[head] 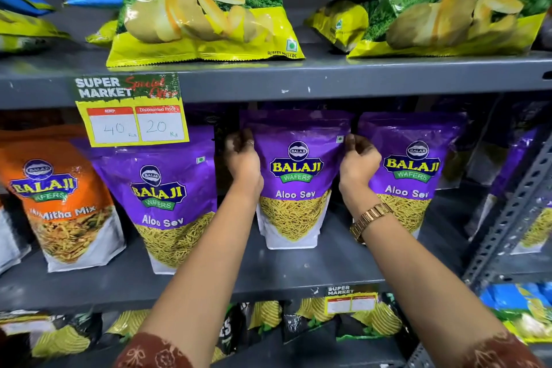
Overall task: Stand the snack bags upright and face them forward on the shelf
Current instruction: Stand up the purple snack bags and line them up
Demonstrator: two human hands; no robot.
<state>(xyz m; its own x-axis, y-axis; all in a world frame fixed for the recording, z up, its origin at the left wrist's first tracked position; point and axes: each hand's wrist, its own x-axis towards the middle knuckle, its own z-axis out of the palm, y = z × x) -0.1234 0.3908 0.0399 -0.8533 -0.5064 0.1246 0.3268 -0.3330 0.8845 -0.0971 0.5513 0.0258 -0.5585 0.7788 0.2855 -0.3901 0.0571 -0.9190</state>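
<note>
A purple Aloo Sev bag (295,185) stands upright on the middle shelf (337,254), label facing me. My left hand (243,157) grips its left edge and my right hand (358,161), with a gold watch on the wrist, grips its right edge. A second purple Aloo Sev bag (410,176) stands upright just right of it, partly behind my right hand. A third Aloo Sev bag (162,203) stands to the left, leaning a little, nearer the shelf front. An orange Mitha Mix bag (64,209) stands at the far left.
A yellow price tag (131,112) hangs from the upper shelf's edge. Large potato wafer bags (200,6) lie on the top shelf. Dark and yellow snack bags (268,320) fill the shelf below. A perforated grey upright (513,212) bounds the right side.
</note>
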